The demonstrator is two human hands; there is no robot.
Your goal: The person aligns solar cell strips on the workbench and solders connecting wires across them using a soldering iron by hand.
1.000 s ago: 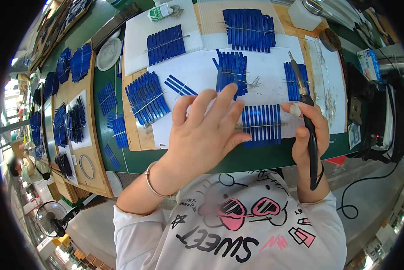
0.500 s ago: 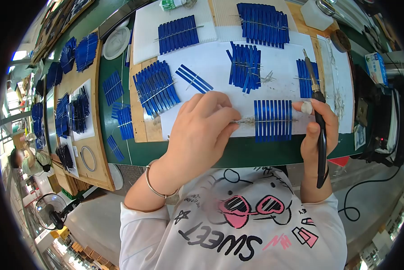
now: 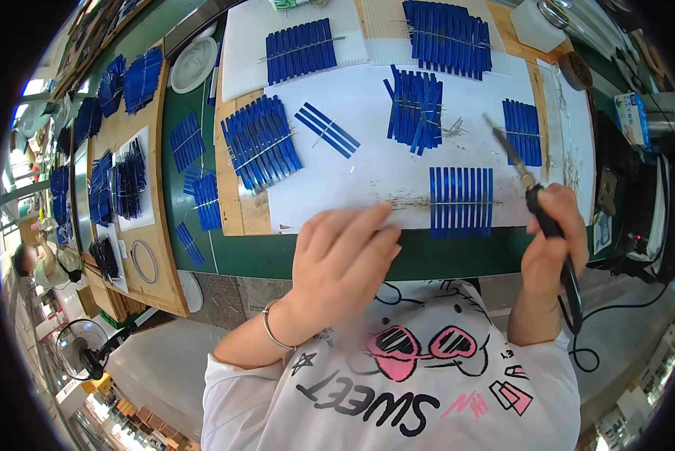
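Note:
My right hand (image 3: 555, 237) is wrapped round the handle of a soldering iron (image 3: 570, 289), whose tip points up and to the left. That tip is near a stack of blue strips (image 3: 522, 134) at the right of the white sheet. My left hand (image 3: 345, 255) hovers at the table's front edge with fingers stretched out, apparently holding nothing; its thumb is partly hidden. Between the hands lies a row of blue strips (image 3: 461, 203), side by side, with a thin wire across their middle. Dark marks (image 3: 409, 202) stain the sheet left of the row.
Bundles of blue strips (image 3: 260, 143) lie around the white sheet (image 3: 330, 180), with three joined strips (image 3: 327, 130) among them. Short wires (image 3: 453, 128) sit beside the middle bundle. A white container (image 3: 539, 26) stands back right. A side table (image 3: 145, 218) on the left carries more strips.
My left hand has drawn back from the row toward my body, its pinched fingers straightening. My right hand has moved right and down, and the soldering iron now leans further left.

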